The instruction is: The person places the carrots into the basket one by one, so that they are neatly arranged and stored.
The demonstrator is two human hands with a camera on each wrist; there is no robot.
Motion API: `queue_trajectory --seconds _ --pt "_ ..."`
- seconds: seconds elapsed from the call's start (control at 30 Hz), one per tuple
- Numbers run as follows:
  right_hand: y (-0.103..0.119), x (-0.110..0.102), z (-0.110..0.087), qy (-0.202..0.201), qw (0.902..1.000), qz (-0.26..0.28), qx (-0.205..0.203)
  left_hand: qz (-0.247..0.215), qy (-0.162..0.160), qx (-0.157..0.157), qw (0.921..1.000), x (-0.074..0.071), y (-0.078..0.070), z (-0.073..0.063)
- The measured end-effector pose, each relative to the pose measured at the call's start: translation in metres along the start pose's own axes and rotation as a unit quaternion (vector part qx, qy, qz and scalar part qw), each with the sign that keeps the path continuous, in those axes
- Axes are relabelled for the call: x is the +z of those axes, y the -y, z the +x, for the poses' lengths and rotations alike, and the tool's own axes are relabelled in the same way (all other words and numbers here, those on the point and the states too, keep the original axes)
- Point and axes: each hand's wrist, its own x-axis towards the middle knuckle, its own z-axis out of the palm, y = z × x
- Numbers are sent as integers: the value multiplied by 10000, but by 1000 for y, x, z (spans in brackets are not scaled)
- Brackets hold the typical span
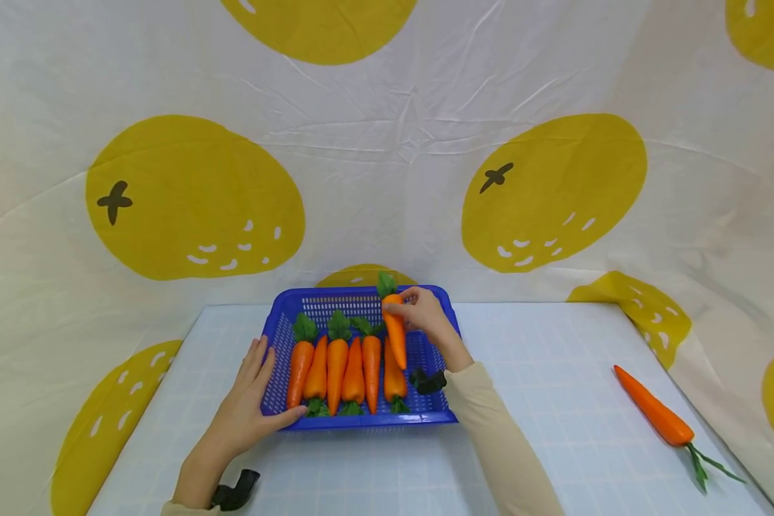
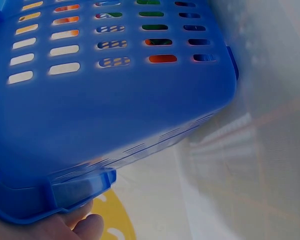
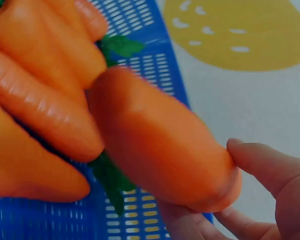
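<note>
A blue plastic basket (image 1: 368,423) holds several orange carrots (image 1: 337,373) in a row, their leafy tops facing alternately toward the back and the front. My right hand (image 1: 419,312) pinches another carrot (image 1: 395,333) between thumb and fingers near its leafy end, over the basket's right part. Its tip points down and forward, overlapping the rightmost carrot of the row. In the right wrist view the held carrot (image 3: 155,145) appears large, beside the row. My left hand (image 1: 248,401) rests at the basket's front left corner, fingers straight along the left side and thumb on the front rim.
A single carrot (image 1: 654,408) with long green stems lies on the table (image 1: 555,430) at the far right. Behind the basket hangs a white cloth (image 1: 387,201) printed with yellow fruit. Each wrist wears a black mount (image 1: 235,491).
</note>
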Motion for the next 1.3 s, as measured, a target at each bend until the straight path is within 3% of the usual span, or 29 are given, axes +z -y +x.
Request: queue_trajectory --seconds 0.1,0.27,0.6,0.8,1.07,1.3 --pt "-3 3 1 -154 9976 -676 -45 28 6 -7 10000 1 0 1" --pt "-4 5 0 -302 9821 -1859 -76 53 29 -29 10000 1 1 1" --pt "-12 10 2 121 9574 -2869 309 -12 67 -85 9999 1 -1 1" --pt "-18 15 7 521 9602 -2657 686 -17 67 -91 9999 -1 -1 0" --pt "-20 17 7 714 9658 -2300 961 25 38 -68 10000 0 0 1" --pt "-16 18 5 809 9572 -2529 1151 -16 20 -21 10000 0 1 1"
